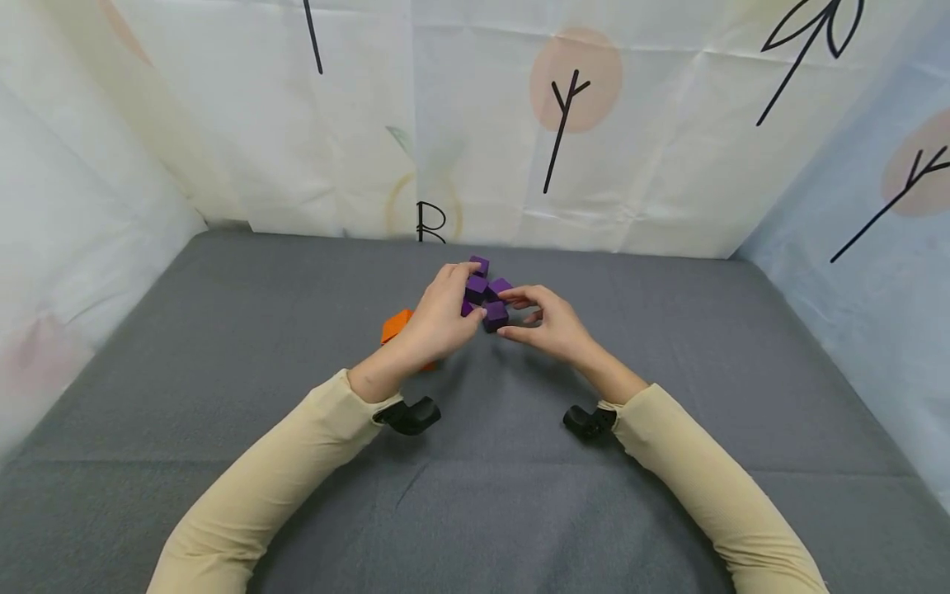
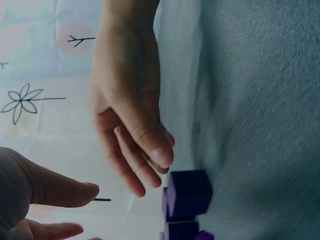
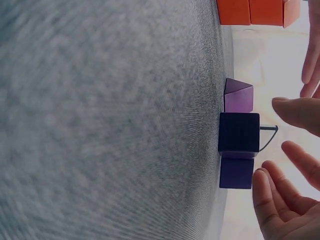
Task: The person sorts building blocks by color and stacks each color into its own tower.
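Note:
Several purple blocks sit in a close group near the back of the grey cloth, among them a front cube (image 1: 495, 316), a middle cube (image 1: 477, 289) and a back block (image 1: 479, 266). A purple wedge-shaped block (image 3: 239, 96) shows beside the dark cube (image 3: 239, 132) in the right wrist view. My left hand (image 1: 445, 313) hovers over the group's left side, thumb and fingers apart. On the right, my right hand (image 1: 545, 326) is close beside the front cube, fingers loosely bent with nothing between them; whether its fingertips touch a block, I cannot tell.
Orange blocks (image 1: 396, 324) lie left of the purple group, partly hidden by the left hand and wrist. The grey cloth (image 1: 475, 511) covers the table. A patterned white curtain (image 1: 482, 124) hangs along the back and sides. Both wrists carry black camera mounts (image 1: 411, 417).

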`<state>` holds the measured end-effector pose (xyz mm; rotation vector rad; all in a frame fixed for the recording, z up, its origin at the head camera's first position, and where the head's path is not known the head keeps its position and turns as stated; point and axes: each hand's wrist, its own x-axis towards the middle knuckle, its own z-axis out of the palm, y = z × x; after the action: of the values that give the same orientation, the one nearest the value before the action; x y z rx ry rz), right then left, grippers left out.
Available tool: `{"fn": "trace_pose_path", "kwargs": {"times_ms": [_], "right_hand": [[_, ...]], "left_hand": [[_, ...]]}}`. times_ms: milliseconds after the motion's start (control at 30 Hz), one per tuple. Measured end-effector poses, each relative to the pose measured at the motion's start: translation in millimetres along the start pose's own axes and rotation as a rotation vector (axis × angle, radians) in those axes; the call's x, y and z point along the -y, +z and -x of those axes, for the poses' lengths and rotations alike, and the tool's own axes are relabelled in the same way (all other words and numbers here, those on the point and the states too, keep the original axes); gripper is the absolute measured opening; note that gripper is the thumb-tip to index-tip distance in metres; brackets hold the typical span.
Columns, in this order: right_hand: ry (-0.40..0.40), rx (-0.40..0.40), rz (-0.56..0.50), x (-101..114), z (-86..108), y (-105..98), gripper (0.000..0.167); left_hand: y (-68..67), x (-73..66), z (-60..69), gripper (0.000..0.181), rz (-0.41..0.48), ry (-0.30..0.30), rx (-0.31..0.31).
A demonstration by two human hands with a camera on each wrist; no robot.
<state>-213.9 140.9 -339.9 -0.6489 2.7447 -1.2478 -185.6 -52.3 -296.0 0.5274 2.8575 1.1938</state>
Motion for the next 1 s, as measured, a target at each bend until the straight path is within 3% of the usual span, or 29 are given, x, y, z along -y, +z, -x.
{"fn": "trace_pose_path", "kwargs": {"times_ms": [300, 533, 1000], "right_hand": [[0.049, 0.074, -0.024, -3.9, -1.8, 0.1, 0.059], [0.063, 0.094, -0.07, -6.1, -4.8, 1.0, 0.059], [0.081, 0.071, -0.074, -4.4, -10.9, 4.4, 0.049]], "left_hand": [[25.3, 3.7, -8.0, 0.07, 0.036, -0.113, 0.042], [41.8, 11.1, -11.2, 0.069, 0.071, -0.154, 0.029], [61.5, 14.1, -8.7, 0.05, 0.202, -0.239, -0.16]]}}
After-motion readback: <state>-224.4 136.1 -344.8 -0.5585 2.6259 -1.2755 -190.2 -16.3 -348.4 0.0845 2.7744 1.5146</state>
